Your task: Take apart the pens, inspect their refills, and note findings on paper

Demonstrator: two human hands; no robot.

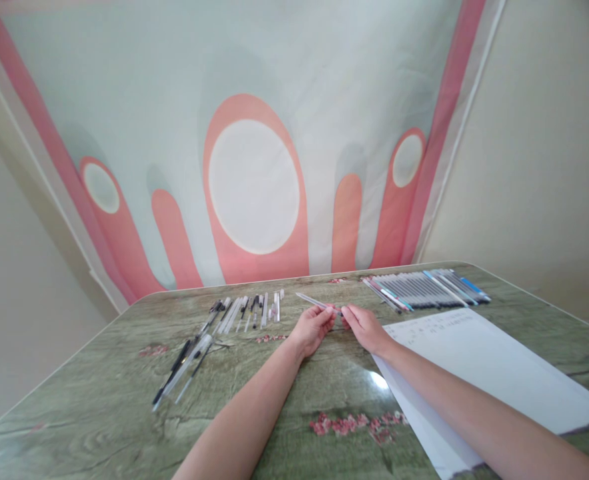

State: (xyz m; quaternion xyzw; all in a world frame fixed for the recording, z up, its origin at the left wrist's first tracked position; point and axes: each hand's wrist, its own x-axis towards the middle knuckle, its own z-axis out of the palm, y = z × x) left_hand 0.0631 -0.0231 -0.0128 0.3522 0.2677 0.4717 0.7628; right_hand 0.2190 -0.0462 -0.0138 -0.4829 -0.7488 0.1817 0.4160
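Note:
My left hand [313,328] and my right hand [364,327] meet over the middle of the green table [99,413], fingertips pinched together. Between them they hold a thin clear pen [314,302] that sticks out up and to the left of the fingers. Which part each hand grips is too small to tell. Both forearms stretch in from the bottom edge.
A row of pen parts [247,312] lies left of my hands, with a loose bunch of pens [184,363] nearer the left edge. A neat row of pens [427,290] lies at the back right. A white paper sheet [489,373] lies under my right forearm. A pink-patterned cloth [254,133] hangs behind.

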